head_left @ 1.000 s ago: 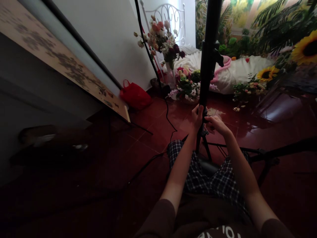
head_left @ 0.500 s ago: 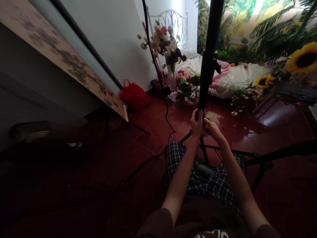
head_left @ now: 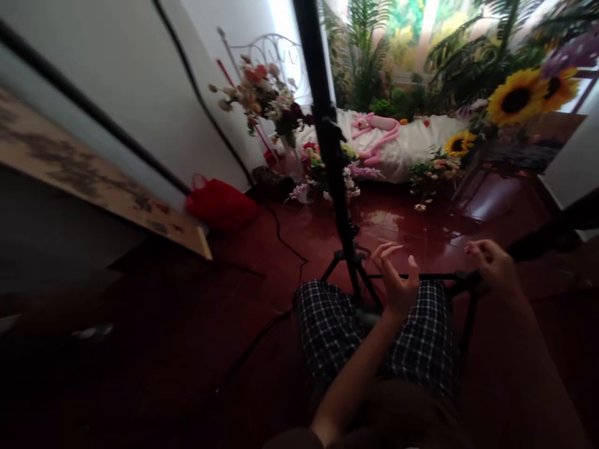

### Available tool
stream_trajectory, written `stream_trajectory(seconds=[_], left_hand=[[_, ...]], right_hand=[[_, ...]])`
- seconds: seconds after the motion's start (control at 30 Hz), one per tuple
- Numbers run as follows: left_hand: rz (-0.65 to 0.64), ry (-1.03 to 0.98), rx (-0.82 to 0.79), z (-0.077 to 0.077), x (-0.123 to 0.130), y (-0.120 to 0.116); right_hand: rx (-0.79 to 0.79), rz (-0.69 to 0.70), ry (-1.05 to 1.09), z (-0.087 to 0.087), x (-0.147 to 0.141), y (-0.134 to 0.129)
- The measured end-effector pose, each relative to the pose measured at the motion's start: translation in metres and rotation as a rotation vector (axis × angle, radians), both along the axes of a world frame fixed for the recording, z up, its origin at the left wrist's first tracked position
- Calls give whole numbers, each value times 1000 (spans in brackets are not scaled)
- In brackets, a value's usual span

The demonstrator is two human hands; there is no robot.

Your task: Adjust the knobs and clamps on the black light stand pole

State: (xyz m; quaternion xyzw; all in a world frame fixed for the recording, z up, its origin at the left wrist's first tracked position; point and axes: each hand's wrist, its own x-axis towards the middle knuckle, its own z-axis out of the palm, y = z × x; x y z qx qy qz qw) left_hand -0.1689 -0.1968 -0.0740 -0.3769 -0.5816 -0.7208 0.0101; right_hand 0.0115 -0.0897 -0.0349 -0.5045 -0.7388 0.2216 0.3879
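Observation:
A black light stand [head_left: 330, 149] rises in front of me, slightly tilted, its legs spread on the floor between my knees. To the right of its lower pole, my left hand [head_left: 397, 284] is off the stand, fingers apart and holding nothing visible. My right hand [head_left: 496, 269] is farther right with curled fingers, close to the joint of a second black stand [head_left: 468, 282]. Whether it touches that stand, or has something small in its fingers, I cannot make out.
Vases of artificial flowers [head_left: 266, 93] and a white-covered bed [head_left: 402, 149] stand ahead. Sunflowers [head_left: 517, 98] are at the right. A red bag [head_left: 219, 202] and a leaning patterned panel [head_left: 93, 168] lie left. A black cable [head_left: 283, 234] crosses the red tiled floor [head_left: 262, 293].
Both hands have let go of the light stand's pole and moved right, the right hand farther. The view has turned to the right.

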Motion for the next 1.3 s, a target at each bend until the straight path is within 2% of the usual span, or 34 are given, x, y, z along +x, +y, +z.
stream_trajectory(seconds=[0.1, 0.17, 0.23, 0.27, 0.33, 0.43, 0.5, 0.57, 0.67, 0.77, 0.83, 0.9, 0.97, 1.03, 1.17, 1.3], left_hand=[[-154, 66, 85, 12, 27, 21], [-262, 118, 129, 19, 42, 34], [-382, 180, 137, 25, 56, 47], [-444, 215, 131, 27, 63, 53], [-566, 301, 112, 31, 77, 66], [-735, 424, 68, 36, 96, 86], [-823, 453, 37, 37, 108, 102], [-873, 422, 14, 37, 120, 117], [-900, 318, -6, 38, 136, 140], [-967, 215, -54, 40, 151, 159], [-1041, 162, -136, 41, 158, 167], [-1079, 113, -195, 39, 162, 172], [-1073, 59, -175, 35, 165, 174], [-1065, -20, -120, 31, 168, 176], [-1100, -160, -98, 26, 173, 178], [-1163, -206, -139, 29, 172, 178]], right_hand=[[243, -390, 153, 26, 42, -2], [429, -606, 238, 35, 68, 2], [560, -731, 244, 35, 91, 11], [581, -745, 218, 32, 100, 17], [531, -684, 180, 24, 112, 30], [295, -450, 220, 12, 113, 44], [151, -362, 220, 7, 107, 47], [100, -336, 254, 5, 101, 46], [103, -319, 398, 4, 98, 44], [8, -384, 520, 4, 102, 48], [-79, -428, 544, 7, 108, 53], [-132, -432, 478, 13, 116, 56], [-190, -423, 352, 22, 125, 57], [-312, -400, 265, 33, 132, 56], [-595, -310, 297, 50, 137, 55], [-649, -265, 302, 57, 137, 55]])
